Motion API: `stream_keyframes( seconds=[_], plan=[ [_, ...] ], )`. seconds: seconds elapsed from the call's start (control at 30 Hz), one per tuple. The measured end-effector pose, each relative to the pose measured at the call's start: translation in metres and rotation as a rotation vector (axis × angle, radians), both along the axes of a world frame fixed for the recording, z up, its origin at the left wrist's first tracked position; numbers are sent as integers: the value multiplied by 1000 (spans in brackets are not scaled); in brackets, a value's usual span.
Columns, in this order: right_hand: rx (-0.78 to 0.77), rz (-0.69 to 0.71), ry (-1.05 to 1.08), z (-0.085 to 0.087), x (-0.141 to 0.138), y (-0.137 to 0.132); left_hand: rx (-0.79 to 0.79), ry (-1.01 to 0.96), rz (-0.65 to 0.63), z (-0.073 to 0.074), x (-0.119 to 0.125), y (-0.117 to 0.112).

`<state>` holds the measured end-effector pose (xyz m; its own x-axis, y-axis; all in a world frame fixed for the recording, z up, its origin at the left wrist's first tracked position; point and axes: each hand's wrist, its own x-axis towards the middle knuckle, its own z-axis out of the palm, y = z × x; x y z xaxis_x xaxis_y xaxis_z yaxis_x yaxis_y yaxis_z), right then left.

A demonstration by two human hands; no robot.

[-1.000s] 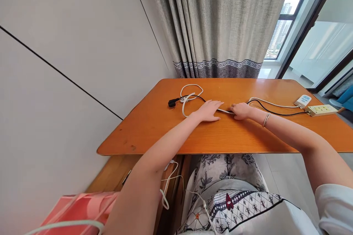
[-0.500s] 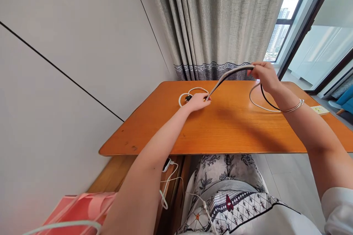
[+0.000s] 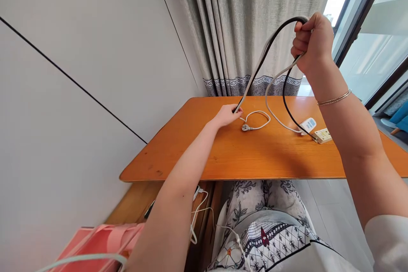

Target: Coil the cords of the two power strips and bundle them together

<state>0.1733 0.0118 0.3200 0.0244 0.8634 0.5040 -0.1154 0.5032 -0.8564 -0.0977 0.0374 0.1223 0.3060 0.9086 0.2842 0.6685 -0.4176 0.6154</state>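
Note:
A white cable (image 3: 269,88) and a black cable (image 3: 284,92) run side by side between my hands. High above the table, my right hand (image 3: 315,40) is closed in a fist around both. Low over the tabletop, my left hand (image 3: 228,115) pinches the same pair. From my right fist the cables hang down to two power strips, one white with blue sockets (image 3: 308,124) and one cream-coloured (image 3: 322,136), partly behind my forearm. A white plug (image 3: 245,127) lies on the table with its cord in a loop, just right of my left hand.
The orange wooden table (image 3: 178,148) meets a pale wall (image 3: 79,51) on the left. Behind it hangs a grey curtain (image 3: 248,17). A pink bag (image 3: 102,242) and a white charging cable (image 3: 195,221) are at the lower left.
My right hand has risen with the cables. The power strips have slid left across the table. The white plug and its loop now lie right of my left hand.

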Motion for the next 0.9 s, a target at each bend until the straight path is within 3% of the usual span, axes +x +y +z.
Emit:
stream_keyframes(
  seconds=[0.1, 0.2, 0.3, 0.6, 0.7, 0.9],
  plan=[
    [-4, -15, -38, -2, 9, 17, -18, 64, 2, 8, -16, 0],
    [-31, -20, -38, -7, 12, 21, -216, 22, -73, 9, -30, -3],
    [-37, -8, 13, -9, 11, 14, -485, -77, -155, 0, -34, -9],
    [-20, 111, -102, -13, -9, -22, -696, -80, -424, -28, -10, -6],
    [-39, 117, -10, -10, -12, -27, -786, -103, -406, -38, 0, -7],
    [-47, 57, 218, -1, -10, -32, -905, -431, -209, -60, 10, 6]
  ],
)
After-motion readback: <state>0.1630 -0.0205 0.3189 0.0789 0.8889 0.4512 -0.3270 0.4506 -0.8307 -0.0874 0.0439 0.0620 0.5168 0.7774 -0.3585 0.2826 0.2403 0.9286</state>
